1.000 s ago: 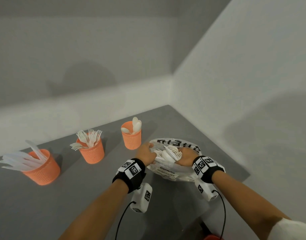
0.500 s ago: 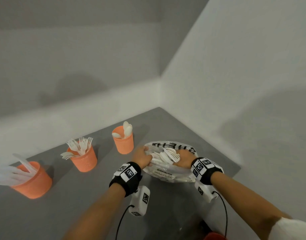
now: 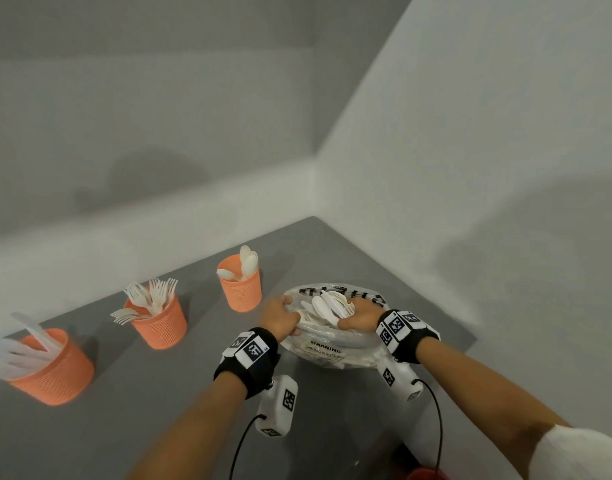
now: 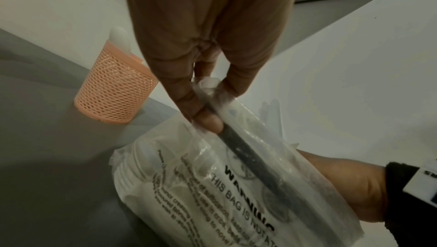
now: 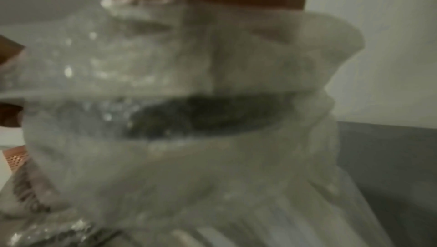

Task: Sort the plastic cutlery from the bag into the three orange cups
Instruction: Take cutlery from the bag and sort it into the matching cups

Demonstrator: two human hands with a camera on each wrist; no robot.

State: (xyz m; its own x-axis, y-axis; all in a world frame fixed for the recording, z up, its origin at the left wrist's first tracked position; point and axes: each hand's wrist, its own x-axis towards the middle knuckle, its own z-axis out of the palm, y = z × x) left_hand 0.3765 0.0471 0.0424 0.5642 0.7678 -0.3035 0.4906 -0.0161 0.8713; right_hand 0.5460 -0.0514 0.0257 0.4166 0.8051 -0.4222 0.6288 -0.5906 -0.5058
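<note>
Your hands have stayed put: left hand pinches the bag edge, right hand grips cutlery inside. The bag sits at 3 o'clock on the worktop, so pulling comes next.

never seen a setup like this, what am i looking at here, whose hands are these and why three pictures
These are a person's two bare hands, with a small camera strapped to each wrist and one worn on the head. The wide picture is the head view; the other two look along each hand.

On the grey table stand three orange cups: one with knives, one with forks, one with spoons. Beside the spoon cup lies a clear plastic bag of white cutlery.

The left hand and the right hand each grip the bag's top edge, holding its mouth open. The right wrist view is blurred plastic.
</note>
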